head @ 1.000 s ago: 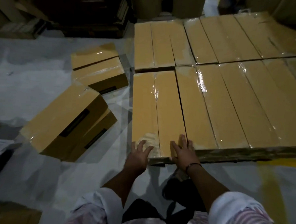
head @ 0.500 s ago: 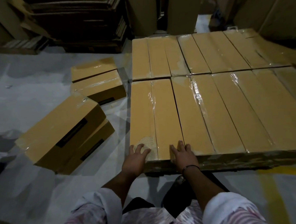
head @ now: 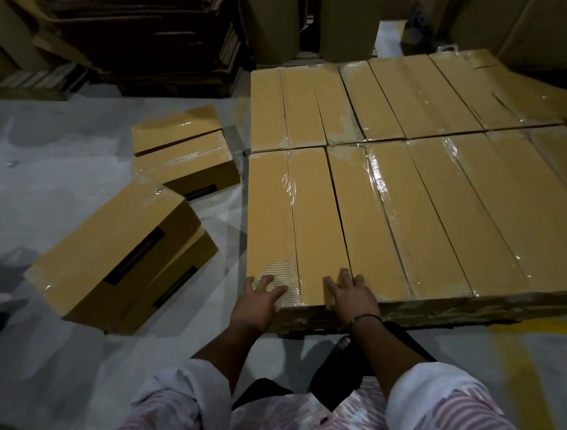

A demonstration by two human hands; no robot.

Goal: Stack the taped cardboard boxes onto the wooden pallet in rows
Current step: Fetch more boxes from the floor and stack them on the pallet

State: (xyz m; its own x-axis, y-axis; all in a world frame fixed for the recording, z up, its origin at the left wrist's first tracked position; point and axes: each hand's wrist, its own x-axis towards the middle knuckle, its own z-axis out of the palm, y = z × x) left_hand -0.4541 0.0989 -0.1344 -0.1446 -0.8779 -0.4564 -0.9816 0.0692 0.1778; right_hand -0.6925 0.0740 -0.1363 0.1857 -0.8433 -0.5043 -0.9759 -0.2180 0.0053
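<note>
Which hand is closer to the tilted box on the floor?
Left. The left hand rests on the corner box, right of the tilted box; right hand lies farther right.

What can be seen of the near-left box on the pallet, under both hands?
The near-left box is long, tan cardboard, lying flat, with a lengthwise seam and glossy clear tape. A torn patch at its near-left corner bares corrugation. The left hand and right hand rest on its near edge.
</note>
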